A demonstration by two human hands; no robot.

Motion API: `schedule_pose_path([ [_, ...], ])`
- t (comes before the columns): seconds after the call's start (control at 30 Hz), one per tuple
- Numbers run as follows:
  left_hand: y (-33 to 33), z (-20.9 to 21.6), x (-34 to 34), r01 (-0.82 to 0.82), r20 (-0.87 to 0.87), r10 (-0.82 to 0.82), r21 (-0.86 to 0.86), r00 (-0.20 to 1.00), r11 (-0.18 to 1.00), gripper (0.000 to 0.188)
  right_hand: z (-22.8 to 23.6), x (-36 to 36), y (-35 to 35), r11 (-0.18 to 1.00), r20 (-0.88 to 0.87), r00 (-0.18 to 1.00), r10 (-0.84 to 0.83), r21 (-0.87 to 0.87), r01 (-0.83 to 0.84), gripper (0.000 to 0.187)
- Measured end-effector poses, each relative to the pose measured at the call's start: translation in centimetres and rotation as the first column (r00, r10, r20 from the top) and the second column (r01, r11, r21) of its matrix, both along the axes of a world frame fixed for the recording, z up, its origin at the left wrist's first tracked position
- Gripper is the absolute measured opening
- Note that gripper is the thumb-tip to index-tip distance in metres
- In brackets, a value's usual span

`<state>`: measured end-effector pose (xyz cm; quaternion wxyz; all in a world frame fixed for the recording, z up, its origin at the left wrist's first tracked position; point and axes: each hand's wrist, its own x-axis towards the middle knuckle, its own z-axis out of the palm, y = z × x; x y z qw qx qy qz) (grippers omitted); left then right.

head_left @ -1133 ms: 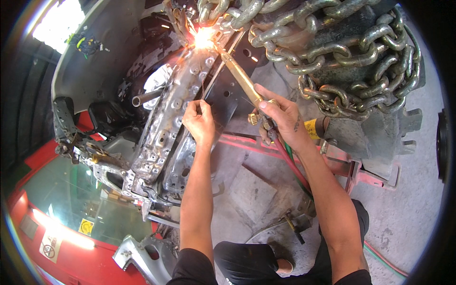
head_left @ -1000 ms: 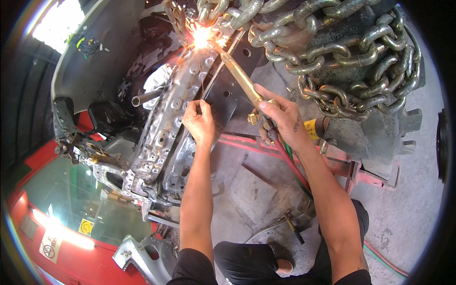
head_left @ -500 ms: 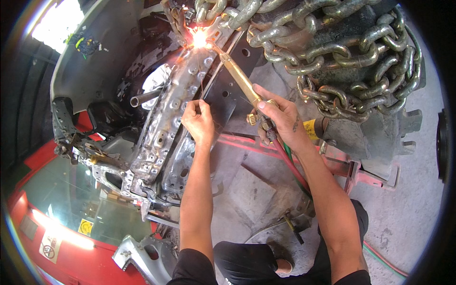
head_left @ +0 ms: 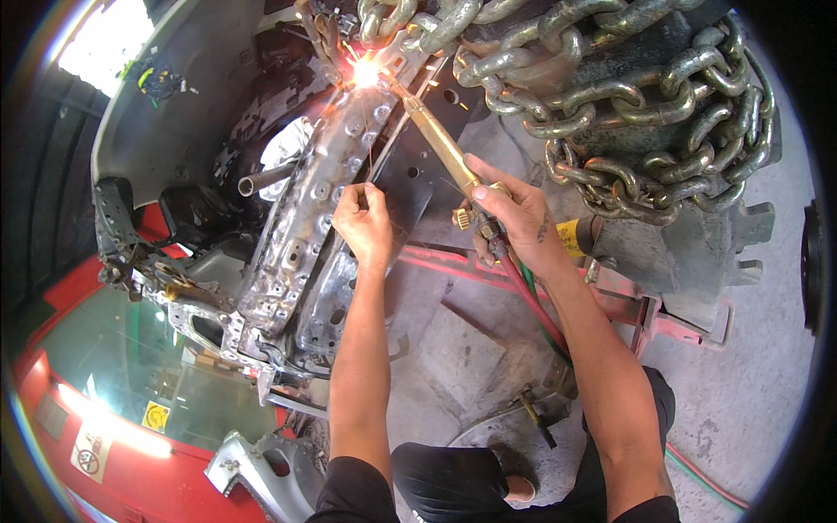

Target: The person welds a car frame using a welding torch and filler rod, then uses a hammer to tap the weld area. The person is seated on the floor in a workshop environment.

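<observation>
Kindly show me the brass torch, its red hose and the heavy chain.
Brass torch [head_left: 442,144], head view, middle of tube.
Red hose [head_left: 521,287], head view, upper stretch.
Heavy chain [head_left: 654,114], head view, a middle link.

Beneath you, a pale grey, stained concrete floor is carrying a slim pair of red and green rubber hoses, which are running toward the lower right. A flat, grey, square-cornered slab is lying near the middle; whether it is loose or set in, you aren't seeing clearly.
</observation>
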<state>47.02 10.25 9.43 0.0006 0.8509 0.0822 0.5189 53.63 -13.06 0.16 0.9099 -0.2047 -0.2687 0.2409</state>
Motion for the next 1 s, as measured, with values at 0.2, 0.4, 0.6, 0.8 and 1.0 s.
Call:
schedule_pose_path([
  [0.2, 0.14, -0.05, 0.07, 0.003, 0.000, -0.003, 0.008, 1.000, 1.000, 0.020, 0.08, 0.01, -0.07, 1.000, 0.005, 1.000, -0.002, 0.000, 0.002, 0.054],
  [0.4, -0.11, 0.01, 0.12, -0.005, -0.004, 0.005, -0.006, 1.000, 1.000, 0.021, -0.10, 0.11, 0.05, 1.000, 0.007, 1.000, -0.008, -0.008, 0.009, 0.054],
  [0.6, -0.35, 0.01, -0.02, -0.015, -0.011, 0.015, -0.027, 1.000, 1.000, 0.022, 0.20, 0.00, -0.23, 1.000, 0.012, 1.000, 0.006, -0.008, -0.006, 0.053],
  [0.8, -0.25, -0.01, 0.02, -0.013, 0.003, 0.013, -0.014, 1.000, 1.000, 0.021, -0.02, 0.07, 0.01, 1.000, 0.028, 1.000, -0.001, 0.003, 0.001, 0.053],
  [1.0, 0.22, -0.21, 0.12, 0.017, 0.013, -0.017, -0.017, 1.000, 1.000, 0.020, -0.11, 0.13, 0.07, 1.000, 0.015, 1.000, 0.009, 0.020, -0.010, 0.053],
])
